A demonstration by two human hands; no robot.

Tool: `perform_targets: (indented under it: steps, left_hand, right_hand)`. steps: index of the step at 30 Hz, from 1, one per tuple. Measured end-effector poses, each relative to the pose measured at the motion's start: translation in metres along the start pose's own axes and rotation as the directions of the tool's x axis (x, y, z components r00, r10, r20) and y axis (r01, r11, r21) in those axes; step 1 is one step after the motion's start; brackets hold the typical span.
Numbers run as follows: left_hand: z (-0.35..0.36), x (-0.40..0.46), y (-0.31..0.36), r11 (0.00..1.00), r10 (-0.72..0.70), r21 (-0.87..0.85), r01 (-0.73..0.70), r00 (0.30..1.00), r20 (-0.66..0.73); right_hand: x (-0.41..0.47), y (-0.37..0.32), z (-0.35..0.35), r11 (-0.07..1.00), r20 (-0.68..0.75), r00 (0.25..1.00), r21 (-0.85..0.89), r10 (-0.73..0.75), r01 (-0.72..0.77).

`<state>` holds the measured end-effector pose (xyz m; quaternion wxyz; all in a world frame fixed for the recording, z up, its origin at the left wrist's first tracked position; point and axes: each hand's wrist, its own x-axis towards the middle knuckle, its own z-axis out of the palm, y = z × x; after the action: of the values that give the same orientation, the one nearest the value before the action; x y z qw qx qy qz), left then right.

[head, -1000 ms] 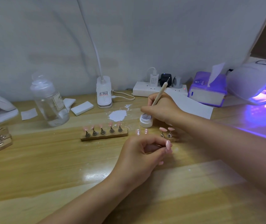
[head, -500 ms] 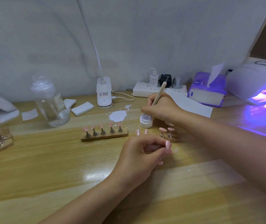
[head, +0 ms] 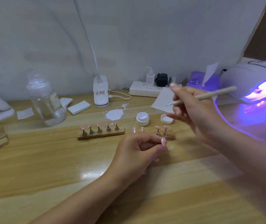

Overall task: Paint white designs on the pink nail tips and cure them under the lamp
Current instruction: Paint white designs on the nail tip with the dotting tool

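Wooden brush [head: 205, 96] in R hand [head: 193, 113]

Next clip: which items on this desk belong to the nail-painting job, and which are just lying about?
In use:
- brush, held in right hand
- open white paint jar and its lid
- pink tips on wooden stand
- nail tip pinched in left hand
- lit curing lamp

Lying about:
- clear bottle
- tissue box
- power strip

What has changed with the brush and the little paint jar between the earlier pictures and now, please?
The right hand lifted the brush out of the white jar and swung it up and right, uncovering the jar and its lid. The left hand, nail tips and lamp stayed put.
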<state>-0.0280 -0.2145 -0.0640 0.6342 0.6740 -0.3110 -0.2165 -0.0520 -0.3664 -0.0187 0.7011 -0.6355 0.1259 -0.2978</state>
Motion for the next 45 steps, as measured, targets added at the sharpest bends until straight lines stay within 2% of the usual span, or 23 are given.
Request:
perform_targets:
  steps: [5,9,13,18,21,31,45]
  left_hand:
    - [0.0,0.0,0.0,1.0,-0.02,0.013,0.02,1.0,-0.005]
    - [-0.001,0.001,-0.001,0.999,0.036,0.027,-0.037,0.999,0.028]
    - [-0.002,0.002,-0.002,0.997,0.066,0.048,-0.067,0.997,0.039]
    - [-0.001,0.002,-0.003,0.997,0.061,0.038,-0.063,0.997,0.045]
    - [-0.001,0.002,-0.002,0.996,0.065,0.053,-0.068,0.996,0.054]
    - [-0.001,0.002,-0.002,0.993,0.076,0.083,-0.08,0.996,0.053]
    - [0.0,0.002,-0.003,0.993,0.072,0.091,-0.076,0.996,0.05]
  right_hand:
    - [-0.042,0.025,-0.003,0.997,-0.048,0.996,0.011,-0.072,0.073]
    - [-0.051,0.029,-0.001,0.993,-0.023,0.993,0.01,-0.12,0.12]
    - [-0.056,0.028,0.002,0.992,0.034,0.992,0.022,-0.123,0.123]
    - [-0.054,0.029,0.003,0.993,0.028,0.996,0.081,-0.088,0.085]
    - [-0.051,0.033,0.001,0.996,0.019,0.997,0.039,-0.078,0.077]
    - [-0.048,0.036,-0.002,0.994,0.038,0.996,0.079,-0.08,0.077]
    - [-0.048,0.035,-0.001,0.997,0.061,0.995,0.044,-0.073,0.071]
